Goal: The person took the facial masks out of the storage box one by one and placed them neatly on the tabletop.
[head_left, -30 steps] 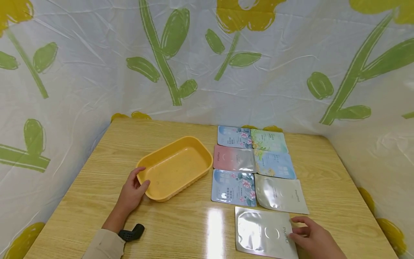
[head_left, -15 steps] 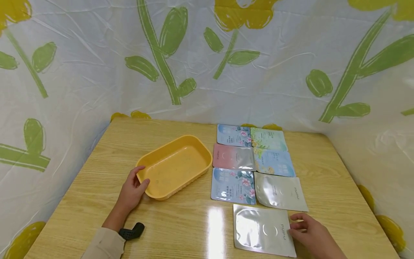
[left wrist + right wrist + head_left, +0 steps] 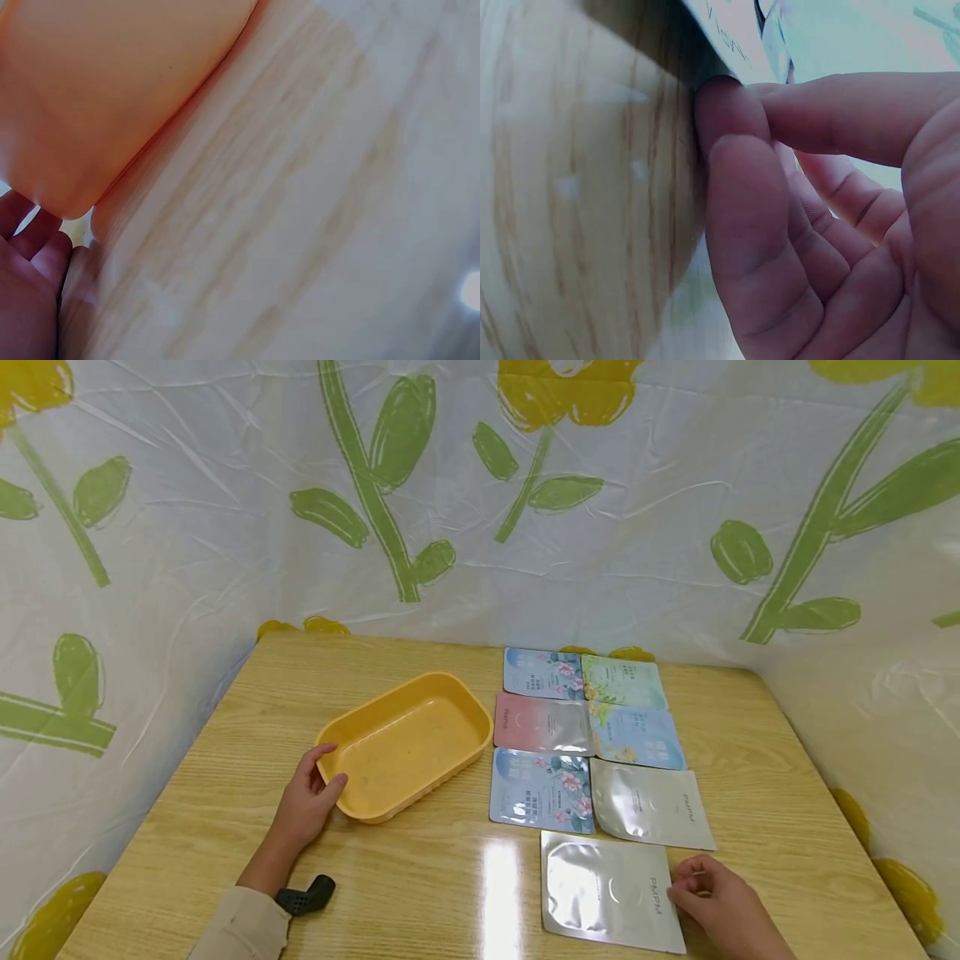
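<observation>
My left hand (image 3: 303, 806) grips the near left corner of a yellow plastic tray (image 3: 408, 687), thumb over the rim; in the left wrist view the tray's wall (image 3: 112, 97) shows orange beside the fingers. My right hand (image 3: 723, 902) pinches the right edge of a silver face mask packet (image 3: 611, 893) lying at the front. Close up in the right wrist view, thumb and fingertips (image 3: 731, 112) meet at the packet's edge, with a finger partly under it. Behind it lie another silver packet (image 3: 652, 806) and a blue floral packet (image 3: 540, 789).
Farther back, two columns of packets continue: a pink and silver one (image 3: 540, 723), a light blue one (image 3: 637, 735), a green one (image 3: 622, 681) and a blue floral one (image 3: 542, 673). A flower-printed curtain (image 3: 480, 577) surrounds the wooden table (image 3: 420, 893).
The front silver packet has shifted slightly left and away, and my right fingers have drawn closer together at its edge. My left hand and the tray stay in place.
</observation>
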`<state>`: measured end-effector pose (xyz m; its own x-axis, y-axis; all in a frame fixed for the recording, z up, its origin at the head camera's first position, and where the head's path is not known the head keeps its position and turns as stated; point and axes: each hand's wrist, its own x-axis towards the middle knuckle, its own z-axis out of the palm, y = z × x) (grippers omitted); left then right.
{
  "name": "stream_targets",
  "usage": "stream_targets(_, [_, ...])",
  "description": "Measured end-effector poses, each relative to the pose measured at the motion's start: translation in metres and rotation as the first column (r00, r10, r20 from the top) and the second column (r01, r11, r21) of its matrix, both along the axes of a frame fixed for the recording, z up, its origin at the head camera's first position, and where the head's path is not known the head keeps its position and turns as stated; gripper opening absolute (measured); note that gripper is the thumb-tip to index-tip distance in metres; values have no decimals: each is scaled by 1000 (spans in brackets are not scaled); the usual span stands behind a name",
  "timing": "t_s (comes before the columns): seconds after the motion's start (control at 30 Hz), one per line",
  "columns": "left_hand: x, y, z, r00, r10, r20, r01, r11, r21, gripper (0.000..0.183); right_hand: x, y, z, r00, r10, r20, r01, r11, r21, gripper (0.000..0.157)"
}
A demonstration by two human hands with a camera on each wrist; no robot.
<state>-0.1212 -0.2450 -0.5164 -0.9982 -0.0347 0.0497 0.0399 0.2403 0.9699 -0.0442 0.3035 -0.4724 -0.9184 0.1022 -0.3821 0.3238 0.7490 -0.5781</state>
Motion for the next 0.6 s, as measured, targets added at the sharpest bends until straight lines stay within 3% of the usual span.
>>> stream_targets(0.6, [1,0,2,1000,3,7,-3,1000,-15,51,-2,-1,-5,999,-26,21,27,998,-51,17])
